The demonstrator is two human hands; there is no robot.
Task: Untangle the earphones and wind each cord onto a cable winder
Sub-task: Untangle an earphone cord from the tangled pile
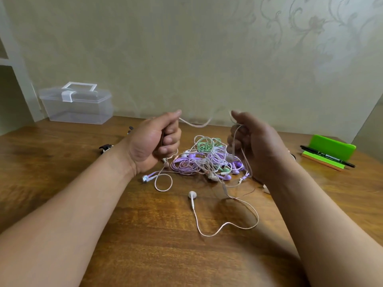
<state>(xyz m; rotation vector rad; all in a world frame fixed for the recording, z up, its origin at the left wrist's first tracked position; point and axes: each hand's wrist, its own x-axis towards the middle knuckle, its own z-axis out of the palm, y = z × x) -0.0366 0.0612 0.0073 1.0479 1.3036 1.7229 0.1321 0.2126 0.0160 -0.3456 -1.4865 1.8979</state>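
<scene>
A tangle of purple, green and white earphones (207, 160) lies on the wooden table (145, 235) between my raised hands. My left hand (155, 141) is curled round a pale pink cord (194, 124), with something dark inside the fist. That cord sags across to my right hand (248, 143), which also grips it, and strands hang from this hand down into the pile. One white earbud (192, 195) lies nearer me, its cord looping to the right over the table.
A clear plastic box (76, 104) with a handle stands at the back left. A green stand with sticky notes (329, 149) and a black marker (327, 156) sit at the right. Small dark clip-like pieces (105, 148) lie left of my left wrist.
</scene>
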